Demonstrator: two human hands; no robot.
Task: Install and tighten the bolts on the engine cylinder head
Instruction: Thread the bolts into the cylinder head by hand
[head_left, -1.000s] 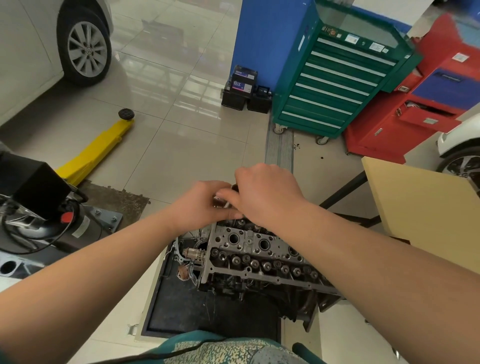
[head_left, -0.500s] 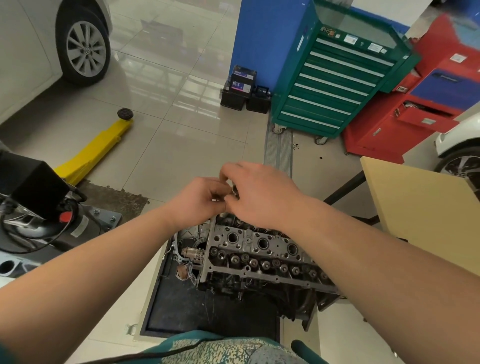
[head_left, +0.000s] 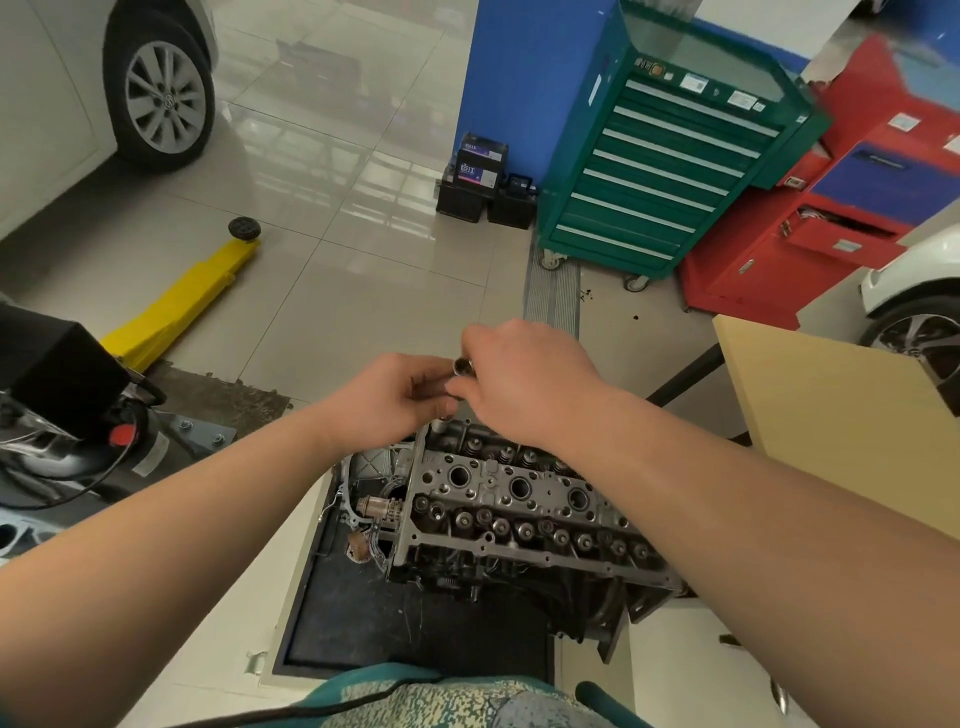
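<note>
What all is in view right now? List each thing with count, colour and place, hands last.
engine cylinder head: one, grey metal, bottom centre on a black mat
socket: one, silver, pinched above the head's far left corner
bolt: one, silver, upright at that corner
tool cabinet: one, green, top right
red cabinet: one, far right
car batteries: black, two or three, by the blue wall
floor jack: one, yellow, left
car wheel: one, silver rim, top left
wooden board: one, tan, right
left hand: curled round a dark tool part, mostly hidden
right hand: pinches the socket
</note>
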